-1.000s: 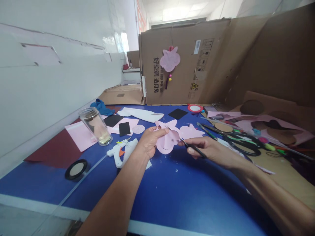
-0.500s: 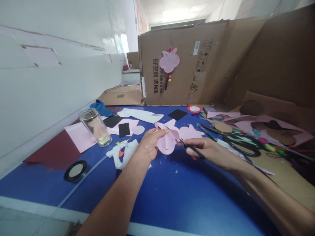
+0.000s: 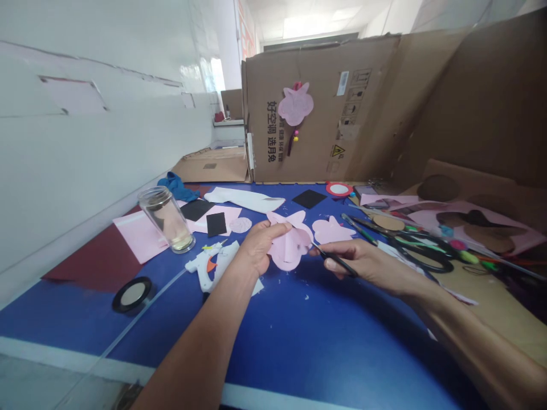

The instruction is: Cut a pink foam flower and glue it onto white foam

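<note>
Between the thumb and fingers of my left hand (image 3: 260,245) is a pink paper cutout (image 3: 287,257) with rounded lobes and two pointed ears, held up above the blue table. A loose flap of it curls over on the right. My right hand (image 3: 348,257) grips a slim black tool (image 3: 342,263) with a thin metal tip; its exact kind is not clear. That tip meets the right edge of the cutout. Just behind, a second pink cutout (image 3: 332,230) of similar shape lies flat. Small pale scraps (image 3: 306,297) are scattered on the table below.
At left are a glass jar (image 3: 168,222), a roll of black tape (image 3: 133,295) and a white glue gun (image 3: 204,267). Black-handled scissors (image 3: 421,253) and other tools crowd the right. A cardboard wall (image 3: 325,114) closes the back, with a pink ornament (image 3: 296,106) hanging before it.
The cutout has turned slightly in my left hand, and its curled flap stands more open. My right hand keeps nearly the same place with the tool at the edge.
</note>
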The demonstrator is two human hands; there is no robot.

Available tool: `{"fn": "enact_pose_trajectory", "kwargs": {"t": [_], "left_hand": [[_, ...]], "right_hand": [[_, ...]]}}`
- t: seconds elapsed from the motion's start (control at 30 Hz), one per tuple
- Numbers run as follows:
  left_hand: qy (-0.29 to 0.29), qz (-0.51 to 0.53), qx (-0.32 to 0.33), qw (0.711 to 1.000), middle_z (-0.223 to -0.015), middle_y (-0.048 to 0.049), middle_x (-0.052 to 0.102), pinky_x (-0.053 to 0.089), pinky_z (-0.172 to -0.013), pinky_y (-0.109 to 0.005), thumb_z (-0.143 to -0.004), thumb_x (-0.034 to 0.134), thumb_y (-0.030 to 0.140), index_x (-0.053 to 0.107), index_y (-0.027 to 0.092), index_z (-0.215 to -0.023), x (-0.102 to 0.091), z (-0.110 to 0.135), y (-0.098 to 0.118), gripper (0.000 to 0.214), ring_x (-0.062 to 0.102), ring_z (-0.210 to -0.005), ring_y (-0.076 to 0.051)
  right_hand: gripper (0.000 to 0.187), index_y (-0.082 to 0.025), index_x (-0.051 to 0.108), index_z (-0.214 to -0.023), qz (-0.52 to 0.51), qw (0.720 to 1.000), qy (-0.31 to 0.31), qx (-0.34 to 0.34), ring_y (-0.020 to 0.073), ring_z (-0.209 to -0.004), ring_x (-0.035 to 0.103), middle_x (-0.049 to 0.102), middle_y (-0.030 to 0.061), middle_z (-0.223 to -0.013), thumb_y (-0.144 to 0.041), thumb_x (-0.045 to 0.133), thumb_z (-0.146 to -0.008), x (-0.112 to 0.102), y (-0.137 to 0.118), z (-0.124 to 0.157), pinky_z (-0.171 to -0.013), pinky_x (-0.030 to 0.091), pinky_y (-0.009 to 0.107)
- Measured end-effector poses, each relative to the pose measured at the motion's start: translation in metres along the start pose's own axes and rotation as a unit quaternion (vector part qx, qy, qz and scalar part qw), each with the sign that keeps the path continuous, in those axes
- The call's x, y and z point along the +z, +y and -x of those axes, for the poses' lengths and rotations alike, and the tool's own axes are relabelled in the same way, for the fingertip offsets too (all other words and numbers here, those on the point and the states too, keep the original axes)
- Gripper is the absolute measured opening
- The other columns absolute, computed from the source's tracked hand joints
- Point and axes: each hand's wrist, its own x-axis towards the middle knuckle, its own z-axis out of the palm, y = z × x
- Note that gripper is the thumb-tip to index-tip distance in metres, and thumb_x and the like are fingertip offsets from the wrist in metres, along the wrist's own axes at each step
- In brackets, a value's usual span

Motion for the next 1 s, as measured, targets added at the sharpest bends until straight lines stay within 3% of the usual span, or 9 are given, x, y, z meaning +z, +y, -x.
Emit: {"fn": "enact_pose_trajectory", "kwargs": {"t": [0.33, 0.6, 1.0], "left_hand": [[0.051, 0.035, 0.005, 0.998, -0.076, -0.0053, 0.075, 0.056, -0.069, -0.033, -0.065, 0.096, 0.021, 0.071, 0.016, -0.081, 0.006, 0.0, -0.006, 0.03, 0.07, -0.068, -0.019], [0.096, 0.066, 0.009, 0.993, -0.077, -0.0051, 0.076, 0.057, -0.068, -0.032, -0.07, 0.093, 0.017, 0.067, 0.017, -0.08, 0.015, 0.003, -0.008, 0.028, 0.071, -0.069, -0.019], [0.099, 0.062, 0.008, 0.993, -0.079, -0.0079, 0.077, 0.057, -0.068, -0.033, -0.073, 0.09, 0.017, 0.07, 0.016, -0.08, 0.017, 0.004, -0.009, 0.022, 0.071, -0.068, -0.02]], "right_hand": [[0.06, -0.02, 0.081, -0.128, -0.022, 0.999, 0.002, -0.03, 0.0149, -0.071, 0.039, 0.051, -0.0025, -0.077, -0.067, 0.074, -0.091, 0.004, 0.007, -0.002, -0.068, 0.034, 0.03], [0.051, -0.019, 0.083, -0.112, -0.017, 0.998, 0.01, -0.051, 0.0148, -0.071, 0.039, 0.048, -0.0034, -0.074, -0.065, 0.073, -0.093, 0.006, 0.004, -0.001, -0.068, 0.033, 0.03], [0.044, -0.018, 0.079, -0.104, -0.056, 0.997, 0.019, -0.056, 0.0146, -0.071, 0.041, 0.05, -0.0027, -0.076, -0.061, 0.076, -0.091, 0.01, 0.013, -0.006, -0.068, 0.033, 0.03]]}}
